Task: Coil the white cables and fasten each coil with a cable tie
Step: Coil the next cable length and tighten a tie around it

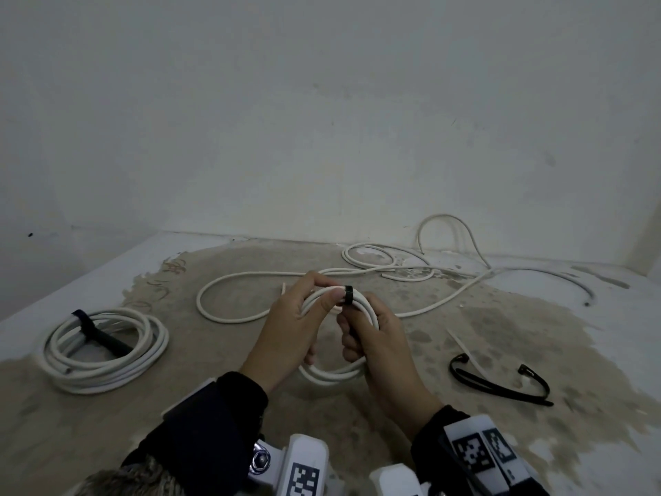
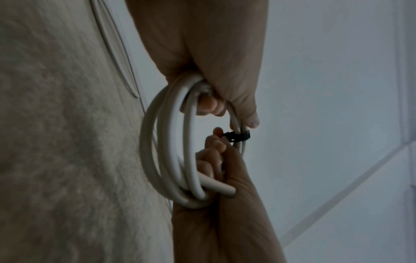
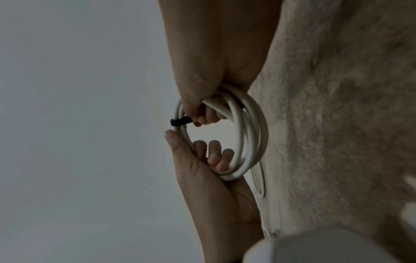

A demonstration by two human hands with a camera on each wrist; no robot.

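Observation:
Both hands hold a small white cable coil point(image 1: 334, 374) upright above the middle of the surface. My left hand point(image 1: 307, 316) grips the coil's left side, thumb pressed on top beside a black cable tie point(image 1: 347, 294) looped round the strands. My right hand point(image 1: 375, 338) grips the right side and pinches the tie's tail. In the left wrist view the tie point(image 2: 238, 137) sits just under my left hand's thumb point(image 2: 252, 119), and the coil point(image 2: 157, 151) has a loose end sticking out. The right wrist view shows the tie point(image 3: 180, 121) pinched by my right hand's fingers point(image 3: 207, 117).
A larger white coil point(image 1: 103, 349) fastened with a black tie lies at the left. Long loose white cable point(image 1: 229, 318) snakes across the surface behind my hands toward the back right wall. Two spare black cable ties point(image 1: 500, 384) lie at the right.

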